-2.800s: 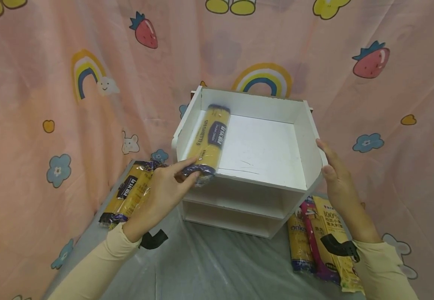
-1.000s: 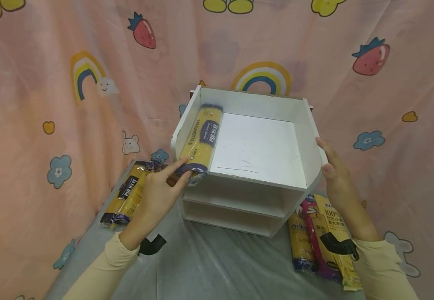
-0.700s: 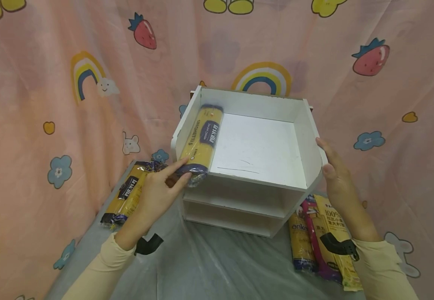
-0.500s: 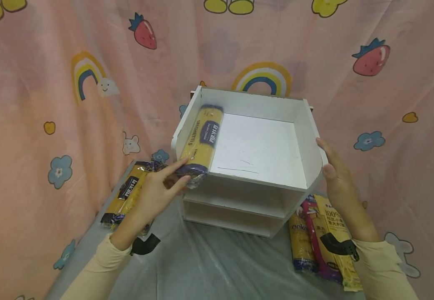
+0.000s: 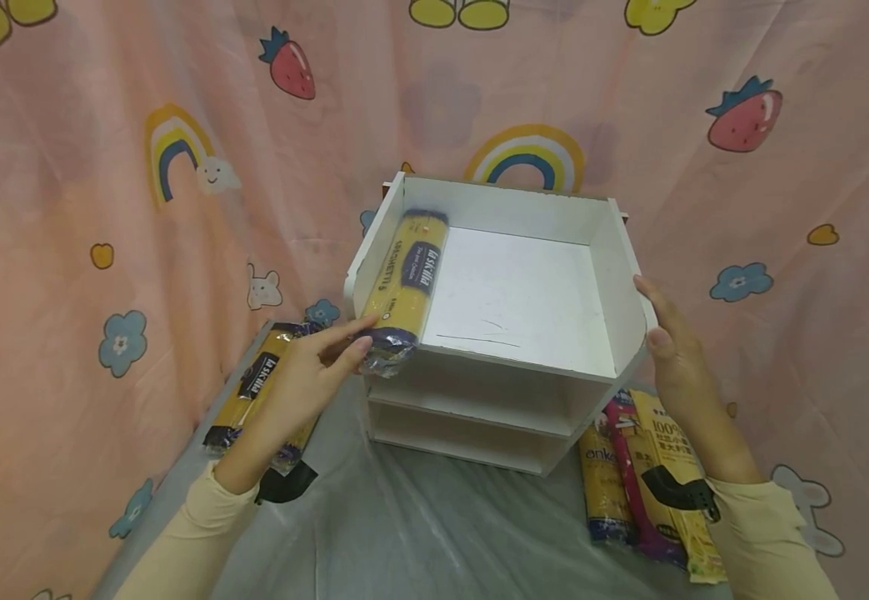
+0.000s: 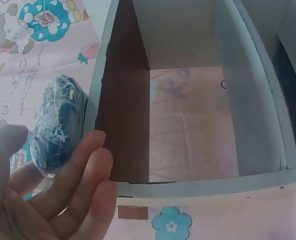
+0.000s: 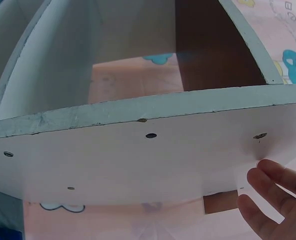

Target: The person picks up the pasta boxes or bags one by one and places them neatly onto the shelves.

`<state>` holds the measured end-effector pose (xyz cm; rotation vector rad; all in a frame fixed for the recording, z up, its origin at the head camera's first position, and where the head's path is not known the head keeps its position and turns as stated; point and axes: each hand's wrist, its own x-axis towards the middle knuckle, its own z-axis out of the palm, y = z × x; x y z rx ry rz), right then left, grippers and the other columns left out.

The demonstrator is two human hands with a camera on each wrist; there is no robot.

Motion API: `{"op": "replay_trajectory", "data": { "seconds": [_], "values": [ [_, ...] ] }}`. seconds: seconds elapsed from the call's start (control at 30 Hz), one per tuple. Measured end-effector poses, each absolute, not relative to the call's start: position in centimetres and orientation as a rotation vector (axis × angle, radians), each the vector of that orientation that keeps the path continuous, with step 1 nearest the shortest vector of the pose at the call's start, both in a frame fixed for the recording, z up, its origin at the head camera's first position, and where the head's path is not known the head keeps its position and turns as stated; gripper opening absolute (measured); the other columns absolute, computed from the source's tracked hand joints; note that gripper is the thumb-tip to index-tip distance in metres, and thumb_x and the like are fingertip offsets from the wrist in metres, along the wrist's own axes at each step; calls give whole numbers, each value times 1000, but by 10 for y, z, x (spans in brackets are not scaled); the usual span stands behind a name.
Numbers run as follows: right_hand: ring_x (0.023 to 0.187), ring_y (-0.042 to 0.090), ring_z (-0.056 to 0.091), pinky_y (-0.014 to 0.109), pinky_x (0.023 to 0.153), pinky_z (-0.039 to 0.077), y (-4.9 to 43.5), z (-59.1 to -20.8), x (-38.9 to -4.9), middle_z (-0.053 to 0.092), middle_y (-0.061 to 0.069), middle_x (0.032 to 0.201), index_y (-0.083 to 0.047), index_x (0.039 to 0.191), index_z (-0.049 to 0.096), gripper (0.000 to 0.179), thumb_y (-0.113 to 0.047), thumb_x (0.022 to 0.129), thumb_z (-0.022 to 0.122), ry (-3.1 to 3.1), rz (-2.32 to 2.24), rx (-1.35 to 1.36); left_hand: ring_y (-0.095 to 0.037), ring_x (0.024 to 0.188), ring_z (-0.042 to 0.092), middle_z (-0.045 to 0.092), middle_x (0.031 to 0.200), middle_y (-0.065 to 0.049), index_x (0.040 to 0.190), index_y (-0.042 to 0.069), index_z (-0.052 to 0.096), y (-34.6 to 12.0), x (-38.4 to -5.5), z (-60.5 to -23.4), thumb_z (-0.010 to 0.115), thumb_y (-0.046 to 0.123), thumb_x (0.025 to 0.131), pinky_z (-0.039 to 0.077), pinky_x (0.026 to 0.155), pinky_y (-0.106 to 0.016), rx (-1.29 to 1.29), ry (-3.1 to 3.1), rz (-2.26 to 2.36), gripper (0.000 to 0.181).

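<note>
The spaghetti packet (image 5: 407, 275) lies at left on the white shelf unit (image 5: 516, 292), near end overhanging. The left hand (image 5: 307, 371), loosely parted, grips nothing; the right hand (image 5: 680, 358) touches, fingers extended, the right panel (image 5: 610, 292). A brushing finger could perhaps drag the packet off.

Before you: white wooden box-shaped shelf unit (image 5: 509, 300) on grey cloth-covered worktop (image 5: 404, 533), pink patterned fabric curtain (image 5: 374, 108) behind. On unit's top, left side: yellow oblong plastic-wrapped spaghetti pack (image 5: 404, 275). Left of unit, yellow oblong plastic pasta packs (image 5: 256, 375); right, three yellow-and-magenta elongated plastic packs (image 5: 635, 454).
</note>
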<state>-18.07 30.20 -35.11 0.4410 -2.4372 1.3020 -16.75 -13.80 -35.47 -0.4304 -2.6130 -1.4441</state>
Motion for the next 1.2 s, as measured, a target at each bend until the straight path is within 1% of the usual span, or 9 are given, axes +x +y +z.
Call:
{"op": "replay_trajectory", "data": {
  "seconds": [0.1, 0.23, 0.43, 0.57, 0.63, 0.8, 0.9, 1.0, 1.2],
  "values": [
    [151, 46, 16, 83, 105, 11, 302, -351, -181, 19, 2, 166, -39, 155, 27, 51, -43, 105, 34, -2441, 1285, 441, -19, 85, 71, 72, 111, -8, 138, 34, 57, -139, -169, -353, 52, 44, 101, 53, 67, -26, -392, -2632, -1496, 39],
    [150, 47, 16, 83, 104, 12, 302, -350, -181, 19, 2, 166, -39, 155, 27, 51, -43, 105, 34, -2440, 1284, 445, -19, 84, 71, 72, 111, -8, 136, 32, 60, -140, -171, -350, 54, 41, 101, 56, 72, -29, -410, -2608, -1536, 37],
    [150, 47, 16, 84, 103, 12, 303, -350, -181, 19, 2, 166, -39, 155, 27, 51, -45, 105, 34, -2445, 1286, 435, -16, 79, 71, 74, 97, -8, 129, 24, 67, -149, -173, -349, 57, 36, 101, 57, 69, -25, -432, -2538, -1513, 32],
    [150, 48, 15, 84, 104, 12, 302, -350, -180, 19, 4, 166, -39, 155, 27, 51, -44, 105, 34, -2445, 1288, 437, -9, 78, 70, 76, 90, -6, 126, 22, 69, -158, -172, -346, 56, 38, 101, 59, 74, -24, -429, -2497, -1516, 32],
    [150, 48, 15, 84, 104, 11, 302, -350, -180, 18, 5, 166, -39, 155, 28, 52, -45, 104, 34, -2443, 1289, 437, -10, 78, 70, 76, 85, -8, 125, 20, 70, -162, -173, -345, 57, 36, 101, 58, 75, -25, -433, -2467, -1508, 31],
    [151, 47, 15, 83, 105, 11, 301, -350, -180, 18, 6, 166, -38, 155, 28, 52, -46, 104, 35, -2438, 1289, 438, -9, 72, 68, 76, 82, -14, 122, 14, 72, -173, -178, -345, 59, 25, 100, 53, 62, -20, -424, -2385, -1434, 27],
    [150, 47, 16, 83, 104, 12, 301, -350, -180, 19, 3, 166, -37, 155, 28, 52, -45, 105, 35, -2436, 1291, 443, -1, 68, 64, 75, 82, -14, 122, 15, 71, -180, -181, -350, 60, 23, 100, 49, 57, -18, -399, -2391, -1382, 26],
    [150, 47, 16, 83, 104, 11, 301, -350, -180, 19, 2, 166, -37, 155, 28, 52, -46, 104, 35, -2434, 1299, 447, 4, 70, 63, 76, 87, -13, 125, 16, 70, -186, -184, -358, 60, 24, 100, 52, 61, -18, -361, -2436, -1341, 28],
    [150, 48, 15, 84, 104, 9, 300, -350, -179, 18, 3, 166, -38, 155, 27, 53, -48, 104, 35, -2442, 1293, 440, -2, 82, 64, 75, 100, -12, 129, 16, 67, -200, -197, -385, 60, 30, 100, 54, 74, -24, -276, -2534, -1273, 33]
  ]
}}
